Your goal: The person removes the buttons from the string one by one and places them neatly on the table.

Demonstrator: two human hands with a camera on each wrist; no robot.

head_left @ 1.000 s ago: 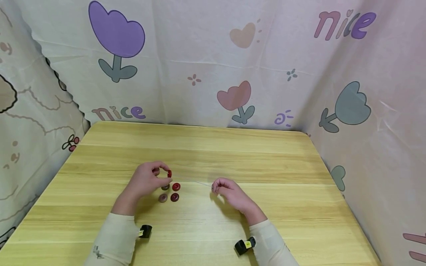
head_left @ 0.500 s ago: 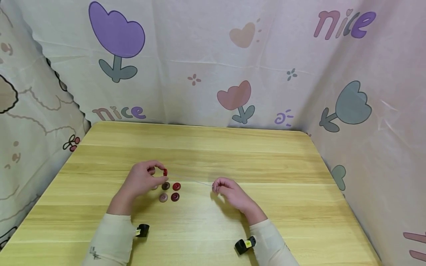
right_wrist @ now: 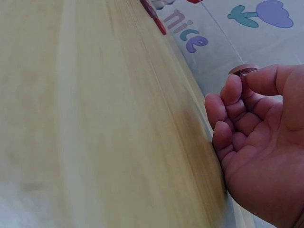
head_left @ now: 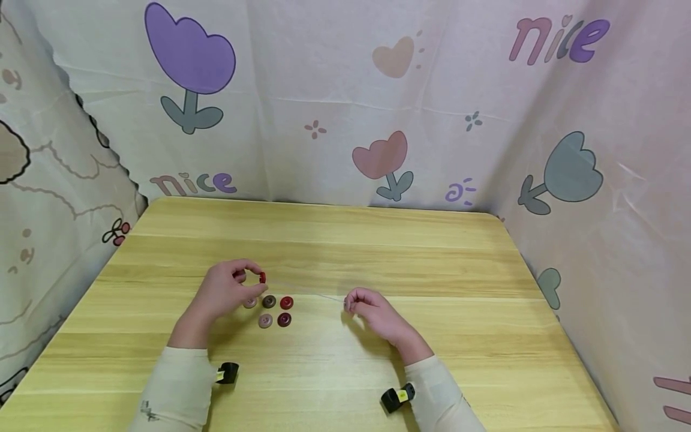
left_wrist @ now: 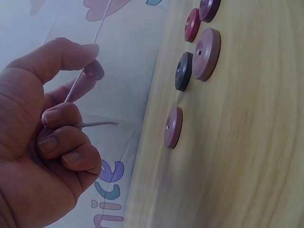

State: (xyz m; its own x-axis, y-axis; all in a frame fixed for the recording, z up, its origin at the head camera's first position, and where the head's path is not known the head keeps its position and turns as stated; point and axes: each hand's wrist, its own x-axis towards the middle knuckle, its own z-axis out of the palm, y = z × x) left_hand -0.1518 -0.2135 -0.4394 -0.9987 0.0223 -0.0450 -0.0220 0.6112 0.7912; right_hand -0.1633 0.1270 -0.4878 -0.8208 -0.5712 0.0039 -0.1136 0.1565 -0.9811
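My left hand (head_left: 227,291) pinches a red button (head_left: 262,278) on edge between thumb and forefinger, above the table. In the left wrist view a pale thread (left_wrist: 74,88) runs past that button and into the curled other fingers, its loose tail sticking out. Whether it passes through the button's holes is hidden by the thumb. The thread stretches across to my right hand (head_left: 380,315), which pinches a brownish button (right_wrist: 244,68) at its other end. Under and beside the left hand lie a pink button (head_left: 250,302), a dark brown button (head_left: 269,302) and a red one.
On the wooden table (head_left: 432,258) are also a second pink button (head_left: 265,321) and a dark red button (head_left: 284,320), near the others. A printed cloth (head_left: 302,72) hangs behind the table and along its sides. Black wrist cameras stick out from both sleeves.
My left hand has drawn leftward with the red button, away from the right hand. The dark brown button and the farther pink button have come into view. The right hand stays in place.
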